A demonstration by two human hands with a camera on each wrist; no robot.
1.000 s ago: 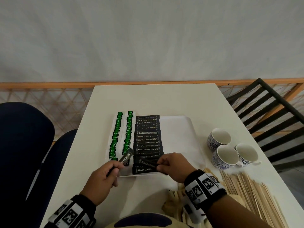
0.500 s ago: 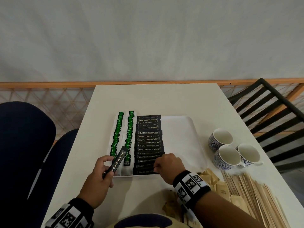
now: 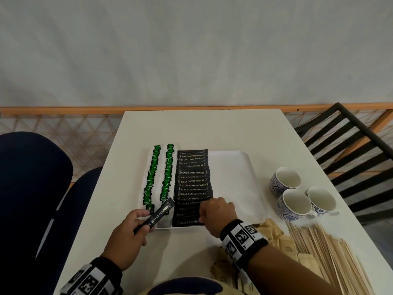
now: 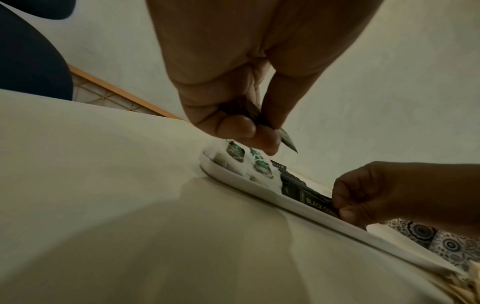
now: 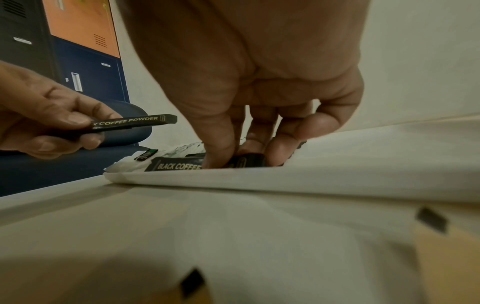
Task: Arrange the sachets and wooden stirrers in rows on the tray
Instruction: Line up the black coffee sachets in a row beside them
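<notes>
A white tray [image 3: 234, 173] holds two rows of green sachets [image 3: 152, 173] and one row of black coffee sachets [image 3: 192, 182]. My right hand [image 3: 202, 211] sits at the near end of the black row. Its thumb and fingers pinch the right end of the nearest black sachet [image 5: 176, 165], which lies against the tray rim [image 5: 311, 181]. My left hand [image 3: 144, 220] hovers at the tray's near left corner and grips another black sachet [image 3: 158, 215] by its lower end. This sachet tilts up over the green rows. The right half of the tray is bare.
Three patterned cups [image 3: 293, 203] stand right of the tray. A pile of wooden stirrers [image 3: 329, 252] and brown sachets [image 3: 274, 233] lie at the table's near right. A dark blue chair [image 3: 32, 188] is on the left, a black slatted chair [image 3: 350, 150] on the right.
My right hand has lowered its black sachet onto the near end of the black row and stays on it. My left hand drew slightly back and left with its sachet.
</notes>
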